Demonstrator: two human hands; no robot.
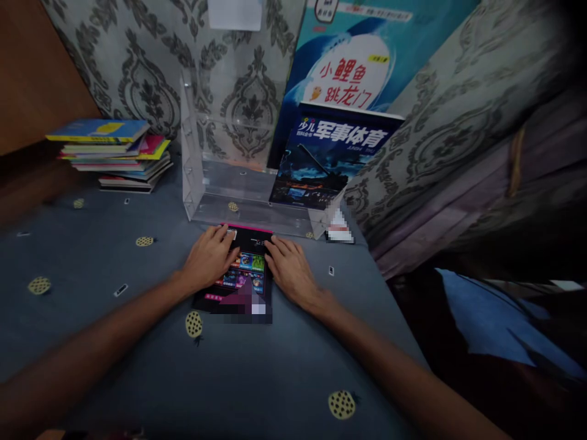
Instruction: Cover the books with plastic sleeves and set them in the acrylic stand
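My left hand (pixel 208 256) and right hand (pixel 288 269) lie flat, fingers spread, pressing the dark book (pixel 243 275) on the blue bed sheet (pixel 137 342).

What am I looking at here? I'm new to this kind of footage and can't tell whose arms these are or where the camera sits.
There is no machine here. A person wears a camera on the head, looking forward and down, so the two bare arms reaching in from the bottom are their own. The left hand and right hand lie flat on a dark book with a pink edge, one on each side; it lies on a blue-grey cloth with yellow dots. Neither hand grips it. Just beyond is a clear plastic stand with a dark blue book leaning in it and a larger light blue book behind. A stack of books lies to the far left.
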